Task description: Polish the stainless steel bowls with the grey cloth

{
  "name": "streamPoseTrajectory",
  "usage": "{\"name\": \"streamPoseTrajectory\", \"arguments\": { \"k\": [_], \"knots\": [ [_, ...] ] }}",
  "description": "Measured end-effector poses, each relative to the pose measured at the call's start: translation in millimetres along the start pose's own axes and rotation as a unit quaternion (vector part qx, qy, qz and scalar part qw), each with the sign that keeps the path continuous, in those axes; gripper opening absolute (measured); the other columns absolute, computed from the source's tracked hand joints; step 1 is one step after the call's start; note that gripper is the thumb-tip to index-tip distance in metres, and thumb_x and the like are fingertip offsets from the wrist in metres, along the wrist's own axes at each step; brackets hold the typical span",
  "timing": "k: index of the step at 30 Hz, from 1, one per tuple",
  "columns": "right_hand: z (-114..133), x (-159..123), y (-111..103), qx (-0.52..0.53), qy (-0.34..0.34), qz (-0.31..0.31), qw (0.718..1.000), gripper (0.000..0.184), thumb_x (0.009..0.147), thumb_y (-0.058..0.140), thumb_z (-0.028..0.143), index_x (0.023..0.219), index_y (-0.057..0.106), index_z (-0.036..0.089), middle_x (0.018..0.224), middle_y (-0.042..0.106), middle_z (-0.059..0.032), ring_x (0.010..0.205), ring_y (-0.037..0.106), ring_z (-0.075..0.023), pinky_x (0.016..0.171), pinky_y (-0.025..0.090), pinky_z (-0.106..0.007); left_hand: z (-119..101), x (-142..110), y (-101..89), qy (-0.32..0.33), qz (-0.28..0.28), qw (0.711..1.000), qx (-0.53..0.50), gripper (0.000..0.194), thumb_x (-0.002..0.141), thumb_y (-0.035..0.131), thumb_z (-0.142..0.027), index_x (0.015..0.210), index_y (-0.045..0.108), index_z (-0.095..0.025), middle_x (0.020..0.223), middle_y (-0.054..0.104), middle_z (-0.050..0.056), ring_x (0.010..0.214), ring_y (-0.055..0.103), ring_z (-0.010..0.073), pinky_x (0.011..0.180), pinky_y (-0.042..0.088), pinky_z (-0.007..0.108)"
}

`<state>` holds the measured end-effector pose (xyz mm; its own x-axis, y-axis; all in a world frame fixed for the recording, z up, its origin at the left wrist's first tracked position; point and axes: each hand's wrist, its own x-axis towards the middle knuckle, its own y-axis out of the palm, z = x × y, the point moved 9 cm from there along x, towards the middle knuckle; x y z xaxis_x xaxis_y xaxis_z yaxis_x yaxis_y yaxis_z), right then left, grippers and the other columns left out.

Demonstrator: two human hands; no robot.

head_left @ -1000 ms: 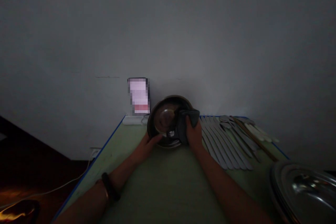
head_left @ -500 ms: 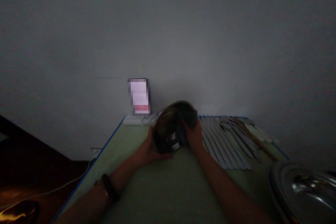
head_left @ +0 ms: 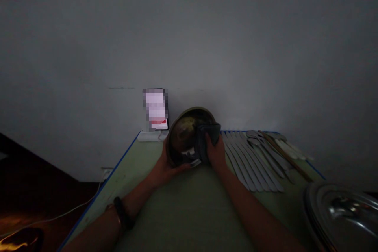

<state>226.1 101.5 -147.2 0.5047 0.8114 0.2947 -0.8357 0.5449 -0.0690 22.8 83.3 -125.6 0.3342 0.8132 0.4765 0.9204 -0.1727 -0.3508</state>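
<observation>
A shiny metal bowl [head_left: 180, 136] is held tilted above the table, its hollow side turned toward me. My left hand [head_left: 165, 169] grips its lower left rim, the thumb lying along the near edge. Folded dark grey cloth [head_left: 202, 138] sits in my right hand [head_left: 215, 151], pressed against the right side of the bowl and over its rim. The fingers of my right hand are partly hidden behind the cloth.
On the right lie several pale flat-handled utensils [head_left: 248, 161] in a row, then spoons [head_left: 254, 136] and a brown stick [head_left: 286, 157]. Stacked metal basins [head_left: 339, 216] stand at the near right. A lit phone [head_left: 156, 108] leans on the wall above a white power strip [head_left: 147, 136].
The bowl has turned in my hands, so more of its inside faces me. Both hands have shifted slightly left, and the cloth has moved a little with my right hand.
</observation>
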Motion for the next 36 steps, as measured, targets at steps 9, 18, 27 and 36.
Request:
{"name": "streamPoseTrajectory", "arguments": {
  "k": [9,18,27,36],
  "knots": [
    [-0.4,1.3,-1.0,0.003,-0.003,0.010,1.000,0.045,0.066,0.068,0.048,0.099,0.061,0.018,0.093,0.069,-0.0086,0.089,0.063,-0.0258,0.077,0.047,-0.036,8.9,-1.6,10.3,-0.088,0.050,0.995,-0.014,0.091,0.050,0.085,-0.037,0.131,0.046,-0.023,0.135,0.054,0.011,0.128,0.044,0.0357,0.110,0.028,0.055],
    [-3.5,2.1,1.9,0.018,-0.008,0.013,1.000,0.045,0.074,0.059,0.048,0.104,0.059,0.016,0.098,0.067,-0.0112,0.093,0.061,-0.0257,0.082,0.045,-0.038,9.9,-4.4,18.0,-0.128,0.090,0.988,-0.012,0.080,0.060,0.079,-0.045,0.130,0.049,-0.019,0.134,0.056,0.011,0.127,0.046,0.0335,0.111,0.028,0.052],
    [-4.7,4.8,-3.9,0.058,-0.011,-0.022,0.998,0.052,0.079,0.051,0.050,0.117,0.054,0.014,0.117,0.062,-0.0124,0.110,0.055,-0.0241,0.097,0.039,-0.040,20.8,2.9,-0.1,-0.158,-0.022,0.973,-0.167,0.078,0.073,0.057,-0.065,0.134,0.045,-0.018,0.135,0.055,0.010,0.137,0.030,0.0317,0.113,0.027,0.045],
    [-2.1,4.5,-12.5,0.041,-0.012,-0.038,0.998,0.048,0.074,0.059,0.047,0.110,0.056,0.015,0.103,0.065,-0.0096,0.096,0.060,-0.0237,0.087,0.044,-0.039,5.4,4.9,9.8,-0.060,0.080,0.995,-0.008,0.092,0.052,0.084,-0.034,0.134,0.044,-0.024,0.141,0.048,0.010,0.134,0.036,0.0339,0.112,0.022,0.054]
  ]
}}
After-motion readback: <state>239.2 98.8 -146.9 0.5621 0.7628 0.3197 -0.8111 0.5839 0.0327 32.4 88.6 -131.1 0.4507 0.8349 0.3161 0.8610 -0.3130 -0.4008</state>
